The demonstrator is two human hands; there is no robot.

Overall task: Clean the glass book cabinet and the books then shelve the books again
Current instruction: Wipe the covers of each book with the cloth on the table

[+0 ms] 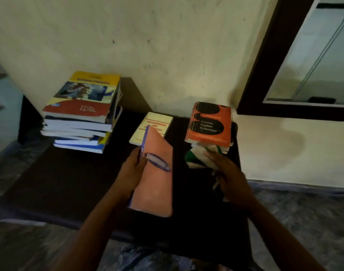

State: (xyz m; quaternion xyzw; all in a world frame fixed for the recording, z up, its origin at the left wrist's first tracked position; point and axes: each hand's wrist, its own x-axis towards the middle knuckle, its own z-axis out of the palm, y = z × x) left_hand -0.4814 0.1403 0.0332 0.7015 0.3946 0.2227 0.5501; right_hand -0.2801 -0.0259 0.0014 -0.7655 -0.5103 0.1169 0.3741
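Salmon-pink paperback (155,178) with a blue spine is tilted up on edge over the middle of the dark tabletop (69,182), lifted clear of it, front cover facing right. Left hand (131,173) grips it at the spine side, thumb on the cover, fingers wrapped behind. Right hand (230,177) is just to the right of it, apart from the book, holding a bunched green-and-white cloth (196,155); fingers lie over the cloth and loose ends hang below the palm. Cream book with red title (157,122) lies flat behind the paperback, partly covered by it. Orange-and-black grammar book (209,124) tops a short stack at the right rear, and the cloth touches that stack's near edge. Tall uneven stack of books (81,118), yellow-and-red cover on top, sits at the left rear, well apart from the hands. Glass book cabinet (265,65), dark-framed, is on the wall upper right; the panes are hazy and I can't tell what's inside. Cream stained wall (147,45) stands behind the tabletop, with mottled grey floor (304,222) around it.
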